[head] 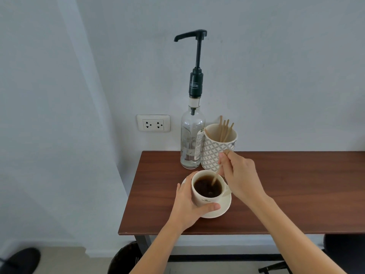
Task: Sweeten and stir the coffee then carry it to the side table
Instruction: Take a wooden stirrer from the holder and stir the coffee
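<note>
Where a pale wall (276, 76) rises, a wooden table (296, 194) abuts it.

Counts: 1 cup (207, 194) w/ coffee, 1 saucer (221, 210), 1 pump bottle (192, 139), 1 patterned holder (217, 151) far right w/ approx. 5 stir sticks (225, 129), 1 stick (217, 173) in cup, 2 hands, 1 wall socket (153, 123).

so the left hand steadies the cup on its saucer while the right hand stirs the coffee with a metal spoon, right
Not quite: the stirrer is a thin wooden stick, not a metal spoon, as the head view shows. The rest holds: the left hand steadies the cup on its saucer while the right hand stirs the coffee.
</note>
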